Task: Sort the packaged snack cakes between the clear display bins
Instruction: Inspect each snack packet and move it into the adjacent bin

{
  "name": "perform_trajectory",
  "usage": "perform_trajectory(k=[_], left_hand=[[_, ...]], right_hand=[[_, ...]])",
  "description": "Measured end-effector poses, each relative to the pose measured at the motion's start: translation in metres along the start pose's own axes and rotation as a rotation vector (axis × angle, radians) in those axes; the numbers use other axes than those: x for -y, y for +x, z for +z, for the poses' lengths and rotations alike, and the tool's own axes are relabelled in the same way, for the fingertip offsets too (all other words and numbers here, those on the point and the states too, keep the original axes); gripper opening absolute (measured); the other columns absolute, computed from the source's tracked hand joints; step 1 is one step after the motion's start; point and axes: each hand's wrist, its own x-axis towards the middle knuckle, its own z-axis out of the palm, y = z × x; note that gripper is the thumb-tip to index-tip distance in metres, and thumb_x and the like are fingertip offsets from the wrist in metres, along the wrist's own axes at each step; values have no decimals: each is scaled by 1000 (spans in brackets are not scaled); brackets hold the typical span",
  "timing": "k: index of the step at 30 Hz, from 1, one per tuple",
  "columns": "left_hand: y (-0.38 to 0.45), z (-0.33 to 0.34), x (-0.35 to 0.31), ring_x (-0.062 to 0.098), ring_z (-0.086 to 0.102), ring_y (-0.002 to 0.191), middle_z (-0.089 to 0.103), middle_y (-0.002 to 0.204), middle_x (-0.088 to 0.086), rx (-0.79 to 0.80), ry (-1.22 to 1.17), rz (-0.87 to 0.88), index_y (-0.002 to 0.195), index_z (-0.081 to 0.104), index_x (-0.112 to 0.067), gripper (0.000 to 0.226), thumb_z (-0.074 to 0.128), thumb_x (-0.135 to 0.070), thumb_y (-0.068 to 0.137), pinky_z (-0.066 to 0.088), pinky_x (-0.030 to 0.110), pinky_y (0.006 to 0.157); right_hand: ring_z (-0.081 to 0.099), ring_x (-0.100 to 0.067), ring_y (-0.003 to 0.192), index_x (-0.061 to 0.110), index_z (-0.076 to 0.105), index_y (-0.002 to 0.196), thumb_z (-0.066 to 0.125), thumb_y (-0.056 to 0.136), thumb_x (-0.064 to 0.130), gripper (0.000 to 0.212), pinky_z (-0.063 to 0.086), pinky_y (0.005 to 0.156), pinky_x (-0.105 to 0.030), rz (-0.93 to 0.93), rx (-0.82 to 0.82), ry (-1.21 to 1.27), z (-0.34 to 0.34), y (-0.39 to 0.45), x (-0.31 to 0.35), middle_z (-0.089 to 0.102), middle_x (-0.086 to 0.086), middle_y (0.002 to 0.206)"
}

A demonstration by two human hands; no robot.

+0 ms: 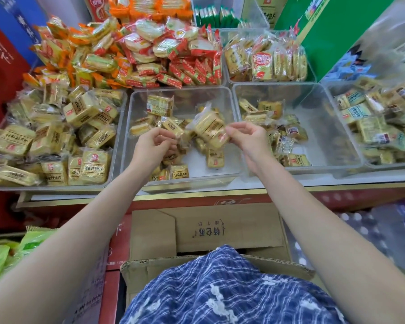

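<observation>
Both my hands hover over the middle clear bin (126, 136), which holds several yellow wrapped snack cakes. My right hand (246, 135) pinches the wrapper edge of a yellow snack cake pack (209, 127) and holds it lifted above the pile. My left hand (153, 143) has curled fingers that pinch a smaller yellow cake (172, 128) by its wrapper. The left clear bin (117, 108) is heaped with the same yellow cakes. The right clear bin (318, 99) holds a few packs along its left side.
Behind are heaps of red and orange wrapped cakes (168, 57) and a back bin of yellow packs (267, 59). Another full bin (379, 122) sits far right. An open cardboard box (206, 230) stands below the counter edge, green bags (2, 251) at lower left.
</observation>
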Motion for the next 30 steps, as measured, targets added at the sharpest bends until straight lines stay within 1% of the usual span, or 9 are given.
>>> perform_trajectory(k=[4, 7, 9, 11, 14, 19, 23, 26, 30], left_hand=[[6, 14, 4, 9, 62, 78, 64, 86, -2, 52, 209, -13, 105, 59, -8, 20, 44, 0, 95, 50, 17, 68], [8, 25, 12, 14, 58, 79, 63, 91, 0, 87, 434, 50, 105, 58, -11, 19, 44, -3, 95, 45, 24, 62], [9, 29, 22, 19, 57, 86, 63, 99, 3, 88, 546, 87, 108, 59, -9, 21, 45, -3, 94, 46, 30, 70], [11, 30, 36, 23, 57, 94, 62, 103, 6, 76, 623, 124, 110, 60, -7, 22, 46, -3, 93, 45, 31, 77], [14, 29, 52, 33, 54, 99, 59, 106, 14, 28, 727, 158, 107, 62, -4, 22, 48, -2, 89, 41, 34, 80], [15, 32, 57, 35, 43, 110, 51, 119, 18, -51, 829, 162, 114, 57, -3, 26, 49, -8, 90, 34, 43, 89], [15, 30, 61, 34, 39, 116, 46, 128, 16, -125, 839, 131, 124, 52, -7, 34, 49, -14, 90, 32, 43, 94], [14, 33, 61, 31, 38, 118, 44, 128, 13, -158, 874, 98, 125, 49, -11, 36, 47, -17, 90, 30, 42, 98], [16, 31, 65, 28, 38, 118, 43, 129, 11, -180, 890, 70, 125, 47, -13, 37, 46, -21, 89, 29, 40, 100]], right_hand=[[61, -8, 84, 17, 59, 87, 63, 89, 10, 9, 49, 64, -11, -193, -414, -99, -39, 7, 14, 64, 3, 90], [55, -8, 84, 15, 55, 94, 56, 92, 8, 7, 42, 65, -11, -203, -518, -415, -65, 14, 7, 59, 1, 97], [54, -10, 83, 12, 55, 98, 51, 93, 5, 9, 39, 63, -16, -101, -466, -589, -75, 17, -6, 57, -2, 101], [55, -16, 92, 12, 56, 98, 50, 92, 2, 13, 45, 75, -25, -3, -365, -768, -78, 18, -21, 56, -6, 109], [47, -25, 114, 11, 59, 99, 52, 90, 2, 14, 41, 99, -40, -130, -338, -889, -64, 14, -25, 53, -8, 119], [48, -15, 104, 6, 59, 110, 51, 92, 4, 20, 42, 96, -31, -327, 50, -902, -11, 19, -16, 52, -8, 120], [50, -23, 114, 7, 49, 128, 58, 92, 16, 38, 40, 101, -35, -269, 254, -1040, 26, 47, -29, 44, -11, 134], [34, -30, 135, 9, 36, 141, 60, 92, 24, 57, 31, 112, -43, -208, 257, -1122, 39, 79, -39, 31, -14, 149], [19, -37, 143, 12, 21, 150, 60, 92, 30, 71, 24, 116, -47, -163, 222, -1221, 56, 124, -45, 10, -16, 158]])
